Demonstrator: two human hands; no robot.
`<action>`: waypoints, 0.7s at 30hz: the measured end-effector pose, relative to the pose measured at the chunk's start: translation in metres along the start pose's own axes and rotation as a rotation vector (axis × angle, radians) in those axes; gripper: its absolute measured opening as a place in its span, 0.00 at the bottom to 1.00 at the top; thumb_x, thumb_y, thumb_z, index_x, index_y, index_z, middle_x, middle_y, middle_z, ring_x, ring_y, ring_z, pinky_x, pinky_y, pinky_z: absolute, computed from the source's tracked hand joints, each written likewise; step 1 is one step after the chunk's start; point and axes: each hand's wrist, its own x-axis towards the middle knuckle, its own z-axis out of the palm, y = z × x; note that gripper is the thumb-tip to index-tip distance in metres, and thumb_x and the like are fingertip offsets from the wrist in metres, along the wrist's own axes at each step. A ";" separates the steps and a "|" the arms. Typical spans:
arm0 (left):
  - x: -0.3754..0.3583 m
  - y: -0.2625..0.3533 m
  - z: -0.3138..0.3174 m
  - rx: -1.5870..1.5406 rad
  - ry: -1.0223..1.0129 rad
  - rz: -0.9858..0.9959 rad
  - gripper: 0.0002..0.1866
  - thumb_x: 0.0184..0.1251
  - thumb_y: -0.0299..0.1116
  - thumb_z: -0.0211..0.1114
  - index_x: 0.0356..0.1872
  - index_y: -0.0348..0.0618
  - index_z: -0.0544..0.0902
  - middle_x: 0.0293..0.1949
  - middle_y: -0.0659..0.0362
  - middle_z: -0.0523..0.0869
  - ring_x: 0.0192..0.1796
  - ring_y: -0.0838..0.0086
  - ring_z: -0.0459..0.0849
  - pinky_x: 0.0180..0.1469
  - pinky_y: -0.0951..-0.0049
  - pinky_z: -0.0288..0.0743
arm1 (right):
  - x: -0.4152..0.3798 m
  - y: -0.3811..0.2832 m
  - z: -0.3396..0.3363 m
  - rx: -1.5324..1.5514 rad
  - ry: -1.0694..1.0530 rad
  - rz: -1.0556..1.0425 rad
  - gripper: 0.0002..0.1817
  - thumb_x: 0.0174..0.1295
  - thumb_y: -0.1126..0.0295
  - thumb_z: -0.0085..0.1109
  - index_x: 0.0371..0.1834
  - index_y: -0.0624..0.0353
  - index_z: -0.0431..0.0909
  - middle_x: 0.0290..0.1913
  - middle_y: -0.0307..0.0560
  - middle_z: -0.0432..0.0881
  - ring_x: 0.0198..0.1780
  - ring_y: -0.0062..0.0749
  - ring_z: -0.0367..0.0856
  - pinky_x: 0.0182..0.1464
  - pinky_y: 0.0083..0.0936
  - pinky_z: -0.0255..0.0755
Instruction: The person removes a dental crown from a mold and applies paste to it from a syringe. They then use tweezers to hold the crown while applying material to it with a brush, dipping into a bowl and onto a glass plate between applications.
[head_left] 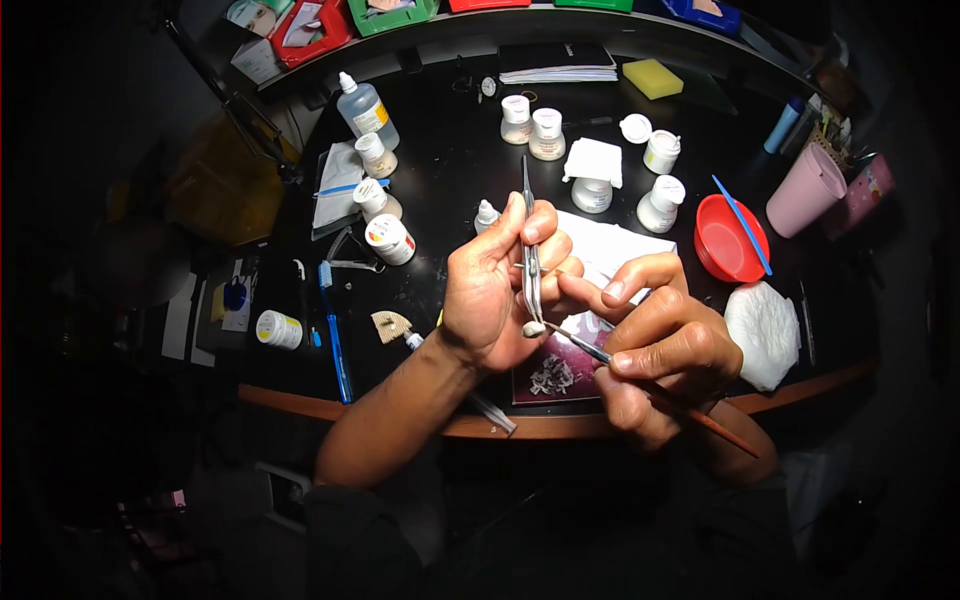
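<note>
Pinched in the fingers of my left hand [475, 290] is a pair of metal tweezers [529, 235], standing nearly upright. Their lower tips grip a small whitish piece shaped like a dental crown [533, 329]. My right hand [675, 335] is closed around a fine brush [715, 428] with a reddish-brown handle, its tip right at the crown. Both hands are close together, above a maroon pad [588, 388] with white shavings [551, 376] on it. Behind the hands lies a white paper sheet [630, 243], partly hidden.
A red bowl [718, 250] with a blue stick across it stands at right, beside a crumpled white pad [762, 335] and pink cup [805, 190]. Several jars [389, 238] and a clear bottle [367, 112] stand at left, near a blue toothbrush [335, 340]. A wooden edge [560, 427] runs along the front.
</note>
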 end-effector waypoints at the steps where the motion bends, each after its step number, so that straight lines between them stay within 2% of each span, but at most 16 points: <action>1: 0.000 0.000 0.001 -0.004 0.003 0.000 0.21 0.89 0.50 0.38 0.34 0.51 0.67 0.21 0.68 0.58 0.25 0.80 0.56 0.31 0.76 0.58 | 0.001 -0.001 -0.001 0.002 -0.005 0.002 0.14 0.41 0.86 0.68 0.32 0.60 0.82 0.28 0.44 0.83 0.44 0.46 0.84 0.46 0.34 0.79; 11: -0.001 -0.001 0.005 0.003 0.043 0.014 0.21 0.89 0.50 0.38 0.33 0.51 0.66 0.21 0.68 0.57 0.25 0.79 0.56 0.32 0.75 0.59 | 0.002 -0.003 0.001 0.002 -0.004 -0.001 0.14 0.39 0.87 0.68 0.30 0.61 0.82 0.27 0.44 0.82 0.44 0.45 0.84 0.45 0.34 0.78; 14: 0.000 -0.002 0.008 0.065 0.117 0.023 0.23 0.88 0.54 0.39 0.31 0.52 0.68 0.19 0.70 0.57 0.24 0.81 0.56 0.27 0.78 0.55 | 0.001 -0.002 0.002 0.000 0.008 -0.006 0.14 0.38 0.88 0.68 0.30 0.61 0.82 0.27 0.44 0.82 0.43 0.45 0.84 0.44 0.33 0.78; 21: -0.001 -0.002 0.007 0.018 0.098 0.022 0.22 0.88 0.52 0.39 0.32 0.52 0.67 0.20 0.69 0.58 0.24 0.81 0.56 0.29 0.77 0.56 | 0.003 -0.003 0.001 0.012 -0.001 -0.006 0.14 0.39 0.88 0.68 0.30 0.61 0.82 0.28 0.44 0.82 0.44 0.45 0.84 0.44 0.32 0.78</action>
